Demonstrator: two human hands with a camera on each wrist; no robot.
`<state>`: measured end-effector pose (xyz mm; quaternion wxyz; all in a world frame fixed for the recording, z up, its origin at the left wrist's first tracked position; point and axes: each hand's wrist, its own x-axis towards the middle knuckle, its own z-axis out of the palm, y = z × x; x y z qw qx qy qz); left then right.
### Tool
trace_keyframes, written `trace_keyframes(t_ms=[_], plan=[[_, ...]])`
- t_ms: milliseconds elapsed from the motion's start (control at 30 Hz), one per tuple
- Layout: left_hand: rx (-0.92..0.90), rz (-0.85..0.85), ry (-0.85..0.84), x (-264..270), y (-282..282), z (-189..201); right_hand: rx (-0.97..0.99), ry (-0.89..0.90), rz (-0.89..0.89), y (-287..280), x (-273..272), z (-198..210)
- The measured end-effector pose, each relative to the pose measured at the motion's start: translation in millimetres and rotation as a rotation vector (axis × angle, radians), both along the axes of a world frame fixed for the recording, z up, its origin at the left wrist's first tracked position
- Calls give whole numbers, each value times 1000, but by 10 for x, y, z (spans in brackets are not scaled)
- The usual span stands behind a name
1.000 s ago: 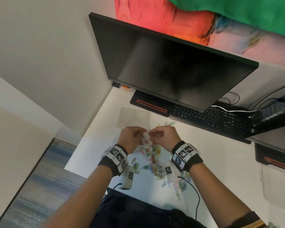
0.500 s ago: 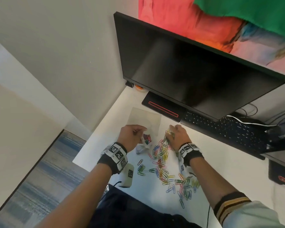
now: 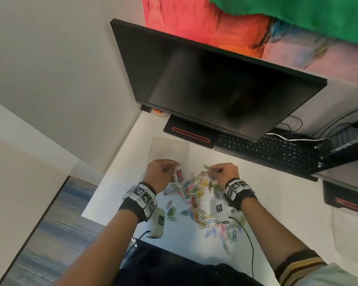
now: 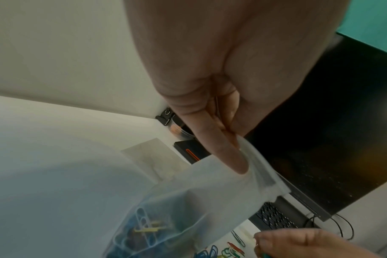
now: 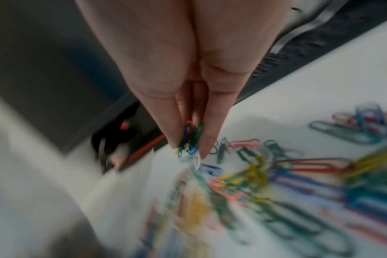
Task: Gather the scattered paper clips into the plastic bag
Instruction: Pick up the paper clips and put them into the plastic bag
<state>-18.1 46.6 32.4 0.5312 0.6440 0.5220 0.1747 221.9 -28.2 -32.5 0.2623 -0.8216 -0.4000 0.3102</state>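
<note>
My left hand [image 3: 163, 172] pinches the top edge of a clear plastic bag [image 4: 199, 200] that hangs above the white desk [image 3: 277, 203]; several coloured clips [image 4: 141, 227] lie in its bottom. The bag [image 3: 178, 177] shows beside that hand in the head view. Many coloured paper clips [image 3: 196, 201] lie scattered on the desk between my arms. My right hand [image 3: 221, 172] is at the far end of the pile, its fingertips [image 5: 208, 144] pinching a small bunch of clips [image 5: 190, 139] just above the desk. More clips [image 5: 298, 174] spread below it, blurred.
A dark monitor [image 3: 215, 83] and black keyboard [image 3: 267, 151] stand behind the pile. A flat clear sheet [image 3: 170, 149] lies beyond my left hand. The desk's left edge [image 3: 112, 172] drops to a striped carpet [image 3: 50, 234]. Cables [image 3: 248, 240] run from my wrist cameras.
My right hand left the bag's mouth, reached out to the far part of the pile and now pinches a bunch of clips. My left hand kept hold of the bag.
</note>
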Motion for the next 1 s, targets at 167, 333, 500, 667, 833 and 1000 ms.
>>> trace_keyframes(t_ms=[167,333,500,667,833,1000], plan=[[-6,-16,4,53,-29,3,61,880,-244,-40,-93,516],[12,-36,15,149,-95,5,51,1155,-211,-52,-461,693],[37,-59,7,213,-170,62,45,887,-250,-15,-722,519],[90,-57,54,240,-179,74,6,546,-33,7,-906,534],[136,-92,74,243,-167,107,59,77,159,25,-937,640],[111,-86,47,209,-154,86,13,-107,322,44,-932,629]])
